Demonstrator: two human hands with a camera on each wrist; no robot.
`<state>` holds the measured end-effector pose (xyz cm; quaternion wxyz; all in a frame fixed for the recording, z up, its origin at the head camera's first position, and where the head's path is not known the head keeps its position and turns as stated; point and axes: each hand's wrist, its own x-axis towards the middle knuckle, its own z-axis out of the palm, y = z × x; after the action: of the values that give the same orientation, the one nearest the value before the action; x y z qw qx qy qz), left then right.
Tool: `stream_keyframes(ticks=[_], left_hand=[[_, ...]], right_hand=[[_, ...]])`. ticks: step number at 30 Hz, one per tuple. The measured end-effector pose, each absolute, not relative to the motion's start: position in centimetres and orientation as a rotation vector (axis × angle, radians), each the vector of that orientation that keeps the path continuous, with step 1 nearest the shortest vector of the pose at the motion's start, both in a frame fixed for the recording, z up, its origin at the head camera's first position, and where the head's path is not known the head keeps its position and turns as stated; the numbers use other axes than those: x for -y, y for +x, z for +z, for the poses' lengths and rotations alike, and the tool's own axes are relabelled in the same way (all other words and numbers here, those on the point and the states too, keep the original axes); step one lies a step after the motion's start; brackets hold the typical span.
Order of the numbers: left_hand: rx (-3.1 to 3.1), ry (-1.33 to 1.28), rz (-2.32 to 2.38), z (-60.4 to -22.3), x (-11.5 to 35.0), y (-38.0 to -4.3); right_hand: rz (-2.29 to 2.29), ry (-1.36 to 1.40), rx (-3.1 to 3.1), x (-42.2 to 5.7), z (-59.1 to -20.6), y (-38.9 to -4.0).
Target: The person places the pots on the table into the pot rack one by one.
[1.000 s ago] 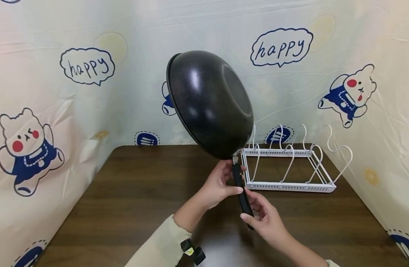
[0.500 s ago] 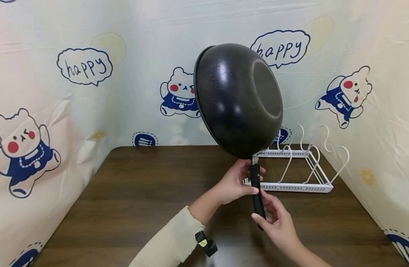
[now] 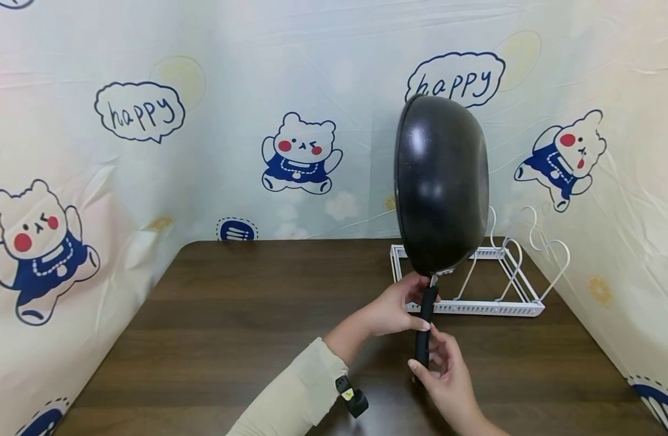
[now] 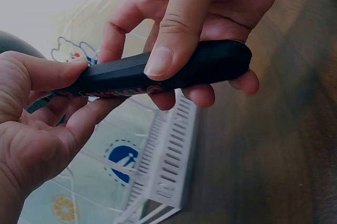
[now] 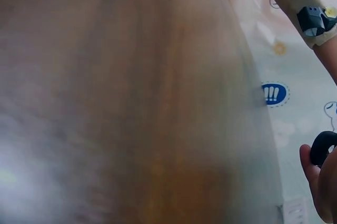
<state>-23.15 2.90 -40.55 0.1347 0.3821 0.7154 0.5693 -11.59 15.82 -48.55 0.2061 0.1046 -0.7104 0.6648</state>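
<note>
A dark deep wok (image 3: 439,181) is held up on its side in the head view, its base facing right and its black handle (image 3: 423,351) pointing down. My left hand (image 3: 397,306) grips the upper handle just below the bowl. My right hand (image 3: 448,375) holds the lower end, thumb on one side and fingers on the other. The left wrist view shows the handle (image 4: 121,71) between the left hand (image 4: 37,124) and the right hand (image 4: 184,13). At the edge of the right wrist view, the handle's end (image 5: 319,149) shows beside the right hand's fingers.
A white pot rack (image 3: 492,307) with curved wire dividers stands at the back right of the brown wooden table (image 3: 230,339). The wok overlaps its left part. A printed cloth (image 3: 355,151) hangs behind and along both sides.
Both hands have carried the wok to the right, over the rack. It has turned more upright, sits a little lower, and its base now faces almost straight right.
</note>
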Motion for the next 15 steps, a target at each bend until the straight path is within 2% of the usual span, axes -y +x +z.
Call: stream_keyframes(ticks=[8, 15], left_hand=[[-2.069, 0.93, 1.685, -42.1, -3.1, -22.9], [-2.055, 0.822, 1.698, -43.6, -3.2, -22.5]], right_hand=[[1.84, 0.301, 2.036, -15.8, -49.7, -11.5], [2.061, 0.322, 2.01, -16.2, -50.6, -11.0]])
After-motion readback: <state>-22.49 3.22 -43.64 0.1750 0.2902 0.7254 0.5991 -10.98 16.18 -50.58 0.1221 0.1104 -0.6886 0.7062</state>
